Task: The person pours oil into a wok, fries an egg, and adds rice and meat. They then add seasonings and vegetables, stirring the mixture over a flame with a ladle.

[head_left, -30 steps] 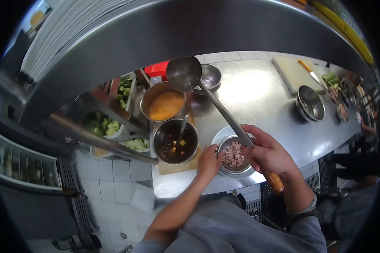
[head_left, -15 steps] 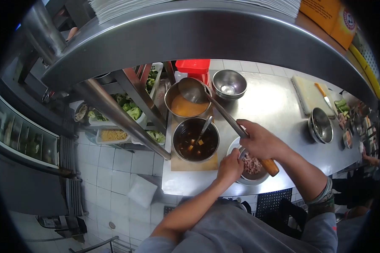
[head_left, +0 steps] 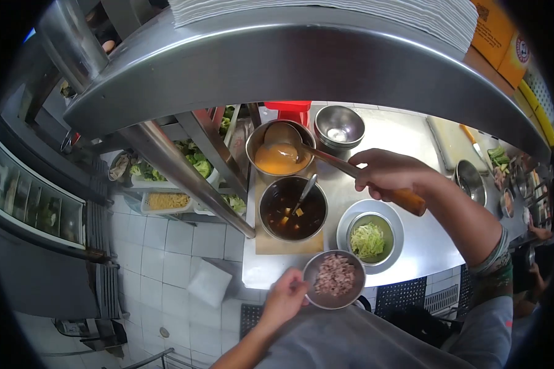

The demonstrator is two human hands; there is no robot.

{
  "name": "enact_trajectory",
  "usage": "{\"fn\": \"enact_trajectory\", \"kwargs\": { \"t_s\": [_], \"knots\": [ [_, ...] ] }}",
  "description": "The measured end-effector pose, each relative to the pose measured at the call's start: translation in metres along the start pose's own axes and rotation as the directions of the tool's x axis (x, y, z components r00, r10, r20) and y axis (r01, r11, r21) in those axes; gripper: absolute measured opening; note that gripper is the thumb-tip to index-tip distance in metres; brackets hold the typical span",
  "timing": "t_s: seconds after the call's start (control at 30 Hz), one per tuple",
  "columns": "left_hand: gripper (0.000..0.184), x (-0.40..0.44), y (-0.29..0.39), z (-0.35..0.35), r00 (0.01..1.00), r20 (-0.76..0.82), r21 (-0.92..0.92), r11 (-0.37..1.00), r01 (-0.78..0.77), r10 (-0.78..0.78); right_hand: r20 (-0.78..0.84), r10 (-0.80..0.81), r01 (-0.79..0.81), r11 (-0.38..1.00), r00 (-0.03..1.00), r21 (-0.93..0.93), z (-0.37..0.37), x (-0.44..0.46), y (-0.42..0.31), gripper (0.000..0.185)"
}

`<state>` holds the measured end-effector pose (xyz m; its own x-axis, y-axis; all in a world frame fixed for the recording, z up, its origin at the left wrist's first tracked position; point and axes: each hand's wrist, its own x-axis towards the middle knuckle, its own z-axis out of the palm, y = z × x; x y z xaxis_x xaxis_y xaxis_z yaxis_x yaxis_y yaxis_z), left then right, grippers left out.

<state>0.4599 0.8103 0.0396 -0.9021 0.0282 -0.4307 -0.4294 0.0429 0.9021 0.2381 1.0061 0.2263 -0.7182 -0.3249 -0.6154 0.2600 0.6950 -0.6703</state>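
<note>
My right hand (head_left: 388,175) grips the handle of a long ladle (head_left: 332,162); its bowl rests in a pot (head_left: 251,147) of orange liquid. My left hand (head_left: 286,293) pinches the rim of a steel bowl (head_left: 355,288) holding small pinkish-brown pieces, at the counter's front edge. To the right of it, a bowl (head_left: 385,229) of shredded pale greens sits on a wider metal dish (head_left: 397,245). A second pot (head_left: 264,224), of dark liquid with yellow cubes and a spoon (head_left: 306,190) in it, stands on a board (head_left: 280,247).
A steel shelf (head_left: 326,61) crosses above the counter. Stacked steel bowls (head_left: 340,123) stand behind the ladle. Toward the right are a cutting board (head_left: 446,144) with a knife (head_left: 474,140) and another bowl (head_left: 471,178). Vegetable bins (head_left: 209,178) lie left. Another person's hand (head_left: 540,232) shows far right.
My left hand has brought the bowl of pinkish-brown pieces left and toward me, off the wider dish, uncovering the greens. The ladle's bowl has lowered into the orange liquid.
</note>
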Motion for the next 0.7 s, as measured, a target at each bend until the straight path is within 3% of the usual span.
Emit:
{"fn": "enact_trajectory", "kwargs": {
  "t_s": [0.27,0.5,0.7],
  "knots": [
    [0.012,-0.036,-0.016,-0.047,0.979,-0.199,-0.104,0.994,0.028,-0.049,0.079,0.094,-0.105,0.983,0.992,0.149,-0.007,0.015,-0.015,0.033],
    [0.009,-0.045,-0.026,-0.062,0.955,-0.285,-0.189,0.982,0.025,-0.079,0.127,0.081,-0.111,0.959,0.989,0.260,0.003,0.021,-0.011,0.031],
    [0.008,-0.050,-0.026,-0.067,0.950,-0.305,-0.197,0.980,0.006,-0.067,0.120,0.079,-0.099,0.980,0.990,0.172,0.003,0.024,-0.002,0.034]
  ]
}}
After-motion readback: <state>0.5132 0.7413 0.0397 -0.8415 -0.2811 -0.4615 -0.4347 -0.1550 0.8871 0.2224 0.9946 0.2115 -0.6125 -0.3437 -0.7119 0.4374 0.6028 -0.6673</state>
